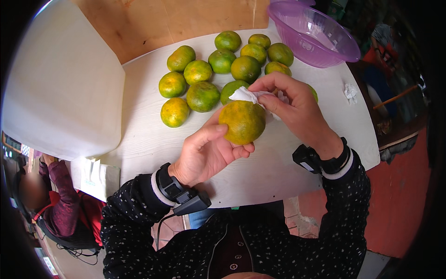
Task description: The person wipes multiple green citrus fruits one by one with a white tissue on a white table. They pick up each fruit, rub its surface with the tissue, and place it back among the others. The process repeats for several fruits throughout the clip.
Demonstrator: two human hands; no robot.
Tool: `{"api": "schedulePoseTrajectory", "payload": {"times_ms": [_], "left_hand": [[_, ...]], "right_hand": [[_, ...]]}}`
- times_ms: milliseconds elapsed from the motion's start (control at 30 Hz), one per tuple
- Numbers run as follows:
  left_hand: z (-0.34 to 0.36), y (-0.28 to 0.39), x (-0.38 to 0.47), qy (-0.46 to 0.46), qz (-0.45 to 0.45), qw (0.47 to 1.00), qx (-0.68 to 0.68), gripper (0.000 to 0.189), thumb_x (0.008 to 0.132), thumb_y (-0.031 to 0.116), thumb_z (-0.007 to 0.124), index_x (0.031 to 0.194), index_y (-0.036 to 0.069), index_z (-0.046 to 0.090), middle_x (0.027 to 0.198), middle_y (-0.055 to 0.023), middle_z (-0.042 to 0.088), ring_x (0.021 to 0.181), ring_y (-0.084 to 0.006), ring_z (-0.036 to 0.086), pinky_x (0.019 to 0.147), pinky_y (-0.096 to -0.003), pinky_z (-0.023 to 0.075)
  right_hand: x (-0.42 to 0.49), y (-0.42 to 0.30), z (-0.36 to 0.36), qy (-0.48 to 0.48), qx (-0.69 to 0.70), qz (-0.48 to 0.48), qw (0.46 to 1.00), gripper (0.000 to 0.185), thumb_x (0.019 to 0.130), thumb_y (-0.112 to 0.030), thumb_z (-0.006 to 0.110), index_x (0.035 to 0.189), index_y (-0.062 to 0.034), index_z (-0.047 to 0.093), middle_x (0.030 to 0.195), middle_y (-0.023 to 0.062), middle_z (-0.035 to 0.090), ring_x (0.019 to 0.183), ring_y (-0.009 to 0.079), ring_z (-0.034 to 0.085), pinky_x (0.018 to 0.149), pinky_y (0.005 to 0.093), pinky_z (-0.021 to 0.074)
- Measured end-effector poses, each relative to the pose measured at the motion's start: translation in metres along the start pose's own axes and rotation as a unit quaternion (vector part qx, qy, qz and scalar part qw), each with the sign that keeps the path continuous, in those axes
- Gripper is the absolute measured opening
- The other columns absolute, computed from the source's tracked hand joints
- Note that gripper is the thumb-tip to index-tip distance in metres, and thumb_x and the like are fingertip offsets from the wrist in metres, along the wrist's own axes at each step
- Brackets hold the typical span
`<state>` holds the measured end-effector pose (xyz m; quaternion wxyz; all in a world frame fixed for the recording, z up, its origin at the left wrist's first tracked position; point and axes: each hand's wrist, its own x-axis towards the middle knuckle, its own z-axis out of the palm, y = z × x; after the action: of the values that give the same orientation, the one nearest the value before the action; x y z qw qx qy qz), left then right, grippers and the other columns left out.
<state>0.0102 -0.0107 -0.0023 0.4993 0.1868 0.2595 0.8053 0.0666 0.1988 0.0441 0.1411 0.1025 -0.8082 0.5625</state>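
Note:
A yellow-green citrus fruit [243, 122] rests in my left hand [205, 153], thumb on its near left side and fingers beneath it. Pinched in my right hand [296, 108] is a crumpled white tissue [244, 94], its end at the fruit's upper edge. Several more green and yellow citrus fruits lie loosely grouped on the white table [146, 146] beyond my hands. Among them are a large green one [203, 96] and a yellower one [175, 112]. My right hand partly covers the fruits behind it.
A purple plastic basin [313, 38] stands at the far right, with a crumpled tissue [350, 92] nearer. On the left are a large white panel [66, 80] and a tissue pack [101, 178]. A wooden board [174, 24] borders the back. People [64, 198] sit nearby.

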Motion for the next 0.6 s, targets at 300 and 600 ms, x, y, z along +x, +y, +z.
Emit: {"api": "schedulePoseTrajectory", "payload": {"times_ms": [300, 600], "left_hand": [[-0.011, -0.001, 0.002, 0.030, -0.009, 0.992, -0.123, 0.056, 0.091, 0.030, 0.046, 0.141, 0.006, 0.039, 0.128, -0.0123, 0.055, 0.107, -0.0276, 0.057, 0.091, -0.0336, 0.0472], [-0.007, 0.003, 0.004, -0.029, -0.048, 0.990, -0.131, 0.062, 0.086, 0.036, 0.047, 0.138, 0.002, 0.042, 0.128, -0.0137, 0.053, 0.093, -0.0241, 0.051, 0.083, -0.0294, 0.0453]], "right_hand": [[-0.005, -0.007, 0.012, -0.048, -0.144, -0.258, 0.954, 0.019, 0.079, 0.003, 0.071, 0.096, -0.0052, 0.071, 0.089, 0.0058, 0.062, 0.079, 0.0186, 0.059, 0.072, 0.0268, 0.0466], [-0.003, 0.002, 0.003, -0.012, -0.017, -0.077, 0.997, 0.022, 0.089, 0.008, 0.057, 0.109, -0.0017, 0.062, 0.100, 0.0048, 0.060, 0.086, 0.0113, 0.060, 0.074, 0.0244, 0.0496]]}}
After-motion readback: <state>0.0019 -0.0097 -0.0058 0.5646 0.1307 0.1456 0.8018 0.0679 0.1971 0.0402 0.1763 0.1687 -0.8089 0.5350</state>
